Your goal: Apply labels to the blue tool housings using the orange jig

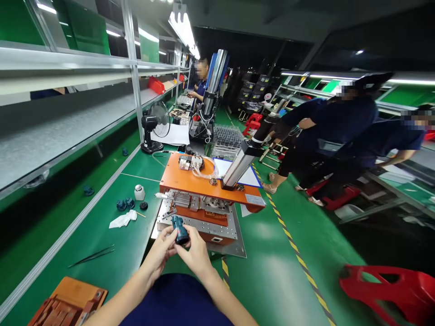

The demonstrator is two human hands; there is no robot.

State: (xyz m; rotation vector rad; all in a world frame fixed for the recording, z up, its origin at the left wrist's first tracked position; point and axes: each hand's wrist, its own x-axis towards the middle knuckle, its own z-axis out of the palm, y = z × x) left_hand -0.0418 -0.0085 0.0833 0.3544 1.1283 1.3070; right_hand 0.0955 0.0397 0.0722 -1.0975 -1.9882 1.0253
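A dark teal plastic housing with a black end is held between my two hands, in front of the orange press. My left hand grips it from the left, fingers curled around its lower side. My right hand closes on it from the right, with the thumb near its black end. Just beyond stands the orange press fixture with a silver cylinder and a perforated metal base. What the housing contains cannot be made out.
On the green bench left lie two similar teal parts, a white bottle, a black cap, a crumpled tissue, tweezers and an orange block fixture. A fan stands behind. Several people work nearby; a red stool is at right.
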